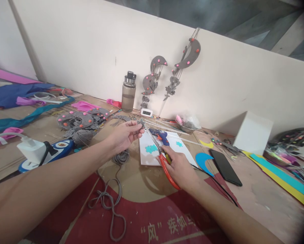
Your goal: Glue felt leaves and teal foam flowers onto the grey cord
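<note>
Scissors [160,153] with red handles sit in the right hand [178,169], fingers closed through the loops, blades reaching a small grey felt piece [141,123] pinched by the left hand [124,135]. Below the scissors lies a white sheet [148,156] on the cardboard-covered bench [131,183]; behind it stand a bottle [128,91] and pale wall [91,44].

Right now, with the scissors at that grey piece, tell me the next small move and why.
Probably close the red-handled scissors for a short snip. The right hand grips the handles, and the blades reach up to the small grey cutout pinched in the left hand fingertips, just above the white sheet. Whether the blades already bracket the piece is too small to tell, so I would ease in first.
</note>
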`<state>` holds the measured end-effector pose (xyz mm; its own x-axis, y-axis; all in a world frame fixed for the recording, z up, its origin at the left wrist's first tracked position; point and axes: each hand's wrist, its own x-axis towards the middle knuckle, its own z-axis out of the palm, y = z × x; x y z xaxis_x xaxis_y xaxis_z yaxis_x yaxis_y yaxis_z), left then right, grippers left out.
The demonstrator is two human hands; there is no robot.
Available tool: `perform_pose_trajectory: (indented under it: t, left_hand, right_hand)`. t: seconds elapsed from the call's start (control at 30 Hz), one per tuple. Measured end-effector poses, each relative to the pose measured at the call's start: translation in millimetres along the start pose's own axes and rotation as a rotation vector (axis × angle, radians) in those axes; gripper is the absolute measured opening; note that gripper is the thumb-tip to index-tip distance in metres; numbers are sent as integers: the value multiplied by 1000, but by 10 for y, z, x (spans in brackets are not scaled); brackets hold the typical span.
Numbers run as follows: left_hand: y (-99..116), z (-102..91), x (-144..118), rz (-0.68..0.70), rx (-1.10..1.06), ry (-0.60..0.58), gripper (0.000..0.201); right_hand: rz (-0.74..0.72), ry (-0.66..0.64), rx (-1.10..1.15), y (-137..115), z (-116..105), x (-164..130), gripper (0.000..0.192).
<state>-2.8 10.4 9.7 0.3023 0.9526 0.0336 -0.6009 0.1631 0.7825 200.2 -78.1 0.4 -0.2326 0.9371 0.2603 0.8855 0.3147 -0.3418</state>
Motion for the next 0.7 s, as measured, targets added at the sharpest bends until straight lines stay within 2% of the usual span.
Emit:
perform_pose_trajectory:
  t: [0.47, 0.7]
  left_hand:
    - [5, -38, 40, -29, -23, -4, 10]
    - [56, -37, 31, -30, -1, 0, 9]
  right_hand:
    - [-11, -25, 146, 15, -7, 15, 35]
    - [-15, 24, 179, 51, -7, 41, 37]
